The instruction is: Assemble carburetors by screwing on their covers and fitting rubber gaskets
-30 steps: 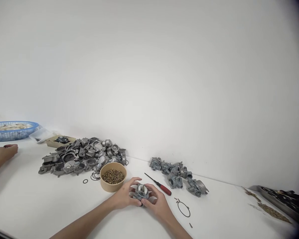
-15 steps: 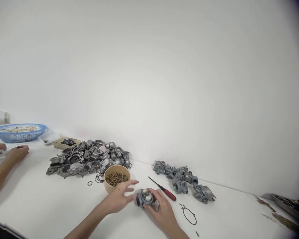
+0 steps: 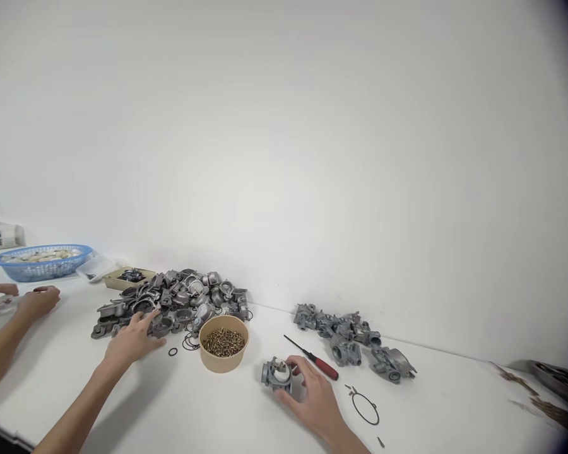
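My right hand [image 3: 312, 394] has its thumb and fingers around a grey carburetor body [image 3: 275, 382] on the white table, its white float facing up. My left hand [image 3: 131, 341] reaches over the front edge of a heap of grey metal carburetor bowls [image 3: 202, 310]. Its fingers are spread with nothing held; whether the fingertips touch a bowl I cannot tell. Between my hands stands a round tan tub [image 3: 223, 367] full of small brass-coloured screws [image 3: 223, 342]. A screwdriver [image 3: 324, 366] with a red and black handle lies just beyond my right hand.
More carburetor bodies [image 3: 343, 334] lie along the wall at right. A black gasket ring [image 3: 365, 408] rests near my right wrist, and a small O-ring [image 3: 173, 352] by the heap. At far left, a co-worker's hands [image 3: 40, 304] work near a blue basket [image 3: 42, 271].
My left hand has moved left, from beside the carburetor body to the heap of bowls. My right hand keeps hold of the body. The view has shifted slightly.
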`<action>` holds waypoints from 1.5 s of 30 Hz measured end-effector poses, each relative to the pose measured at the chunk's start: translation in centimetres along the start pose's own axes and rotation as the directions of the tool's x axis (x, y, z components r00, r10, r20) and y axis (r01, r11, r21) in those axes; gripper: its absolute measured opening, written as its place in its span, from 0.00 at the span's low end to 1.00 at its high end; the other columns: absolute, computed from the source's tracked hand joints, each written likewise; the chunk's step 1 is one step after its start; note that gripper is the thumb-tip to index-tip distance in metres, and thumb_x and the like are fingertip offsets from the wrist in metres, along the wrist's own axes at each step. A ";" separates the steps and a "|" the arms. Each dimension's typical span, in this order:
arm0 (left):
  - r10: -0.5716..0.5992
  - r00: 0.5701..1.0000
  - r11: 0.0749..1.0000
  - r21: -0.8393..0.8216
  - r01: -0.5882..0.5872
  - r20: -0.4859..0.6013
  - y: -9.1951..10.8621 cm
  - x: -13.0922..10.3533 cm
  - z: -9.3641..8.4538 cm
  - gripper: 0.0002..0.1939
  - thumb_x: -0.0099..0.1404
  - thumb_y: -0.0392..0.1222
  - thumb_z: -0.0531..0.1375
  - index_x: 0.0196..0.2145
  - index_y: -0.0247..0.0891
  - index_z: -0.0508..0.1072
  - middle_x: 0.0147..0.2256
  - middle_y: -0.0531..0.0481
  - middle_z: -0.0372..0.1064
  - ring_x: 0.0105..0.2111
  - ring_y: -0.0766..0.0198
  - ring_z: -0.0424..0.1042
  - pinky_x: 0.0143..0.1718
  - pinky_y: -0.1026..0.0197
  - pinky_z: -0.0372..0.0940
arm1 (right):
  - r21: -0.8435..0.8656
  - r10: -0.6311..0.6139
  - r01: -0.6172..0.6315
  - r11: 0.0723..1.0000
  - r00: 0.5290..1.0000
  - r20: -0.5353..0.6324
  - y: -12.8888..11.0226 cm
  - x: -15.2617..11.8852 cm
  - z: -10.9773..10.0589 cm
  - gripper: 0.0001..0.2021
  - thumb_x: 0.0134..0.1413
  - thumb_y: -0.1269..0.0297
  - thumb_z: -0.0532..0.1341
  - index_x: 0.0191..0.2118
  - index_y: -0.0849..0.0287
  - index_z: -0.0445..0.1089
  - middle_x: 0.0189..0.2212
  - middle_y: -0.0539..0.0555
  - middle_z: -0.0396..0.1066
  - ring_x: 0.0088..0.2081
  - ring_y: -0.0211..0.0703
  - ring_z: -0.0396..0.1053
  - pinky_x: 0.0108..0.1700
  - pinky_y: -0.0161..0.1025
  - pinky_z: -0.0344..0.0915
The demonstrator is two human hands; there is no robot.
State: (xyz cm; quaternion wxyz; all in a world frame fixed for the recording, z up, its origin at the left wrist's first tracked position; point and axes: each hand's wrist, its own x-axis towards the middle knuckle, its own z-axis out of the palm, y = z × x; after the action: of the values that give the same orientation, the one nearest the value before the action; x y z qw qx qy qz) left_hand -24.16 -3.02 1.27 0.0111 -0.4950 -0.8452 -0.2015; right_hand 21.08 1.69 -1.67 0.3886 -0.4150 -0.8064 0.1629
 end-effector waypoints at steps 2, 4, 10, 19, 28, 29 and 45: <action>0.005 0.998 1.000 -0.003 -0.005 -0.057 -0.1 0.0 0.5 0.31 0.59 0.61 0.56 0.58 0.48 0.66 0.60 0.39 0.58 0.47 0.41 0.71 0.40 0.50 0.66 | 0.004 -0.017 0.017 1.000 1.000 0.011 0.1 0.0 -0.2 0.20 0.47 0.48 0.66 0.45 0.50 0.70 0.39 0.52 0.75 0.38 0.50 0.73 0.36 0.39 0.68; 0.025 0.994 0.999 -0.022 -0.027 -0.106 -0.2 0.0 0.6 0.25 0.62 0.60 0.54 0.52 0.47 0.70 0.55 0.41 0.64 0.43 0.46 0.72 0.40 0.53 0.65 | 0.002 -0.031 0.031 1.000 0.999 0.020 0.1 -0.1 -0.3 0.20 0.49 0.48 0.65 0.45 0.51 0.69 0.40 0.52 0.74 0.37 0.49 0.72 0.36 0.39 0.68; 0.068 0.971 0.985 -0.139 -0.102 -0.228 -0.4 -0.3 -0.8 0.22 0.65 0.58 0.53 0.50 0.45 0.71 0.54 0.43 0.66 0.44 0.48 0.71 0.43 0.52 0.65 | -0.020 -0.055 0.054 0.998 0.998 -0.040 0.1 -0.2 -0.4 0.16 0.53 0.51 0.63 0.46 0.52 0.68 0.37 0.54 0.71 0.37 0.49 0.71 0.37 0.41 0.68; 0.444 0.896 0.493 -0.829 -0.265 -0.023 9.8 -3.8 -6.6 0.24 0.61 0.58 0.62 0.51 0.45 0.70 0.51 0.44 0.71 0.45 0.49 0.74 0.39 0.54 0.71 | 0.193 -0.033 0.085 0.978 0.966 -0.256 0.4 1.1 -2.7 0.17 0.63 0.50 0.54 0.49 0.54 0.67 0.42 0.60 0.69 0.41 0.52 0.69 0.39 0.45 0.68; 0.900 0.399 0.173 -0.984 0.041 0.175 24.3 -8.5 -2.5 0.21 0.55 0.46 0.69 0.46 0.38 0.74 0.48 0.42 0.72 0.44 0.55 0.73 0.43 0.54 0.69 | 0.682 0.063 -0.034 0.731 0.998 -0.018 -0.9 0.6 -3.1 0.34 0.52 0.43 0.63 0.61 0.53 0.62 0.47 0.63 0.70 0.40 0.56 0.74 0.24 0.40 0.70; 0.904 0.390 0.172 -0.984 0.037 0.173 24.7 -8.6 -2.3 0.21 0.54 0.45 0.70 0.45 0.39 0.75 0.49 0.42 0.72 0.46 0.53 0.72 0.45 0.53 0.69 | 0.705 0.087 -0.056 0.707 0.996 -0.009 -0.9 0.6 -2.9 0.35 0.51 0.43 0.64 0.61 0.52 0.61 0.46 0.62 0.71 0.40 0.57 0.74 0.25 0.42 0.72; 0.775 0.590 0.380 -0.913 -0.148 0.227 21.4 -8.4 6.0 0.46 0.45 0.51 0.74 0.61 0.41 0.66 0.59 0.40 0.64 0.57 0.46 0.65 0.57 0.49 0.61 | 0.384 0.267 -0.168 0.908 0.938 -0.220 0.0 1.9 -1.0 0.19 0.48 0.48 0.68 0.36 0.54 0.62 0.47 0.58 0.71 0.25 0.41 0.68 0.28 0.41 0.69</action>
State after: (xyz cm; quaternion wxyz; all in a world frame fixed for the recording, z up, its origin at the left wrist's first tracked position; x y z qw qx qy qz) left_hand -0.81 1.30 1.00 -0.4452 -0.7056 -0.4014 -0.3777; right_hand 21.17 3.11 -0.13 0.5422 -0.4431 -0.6513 0.2924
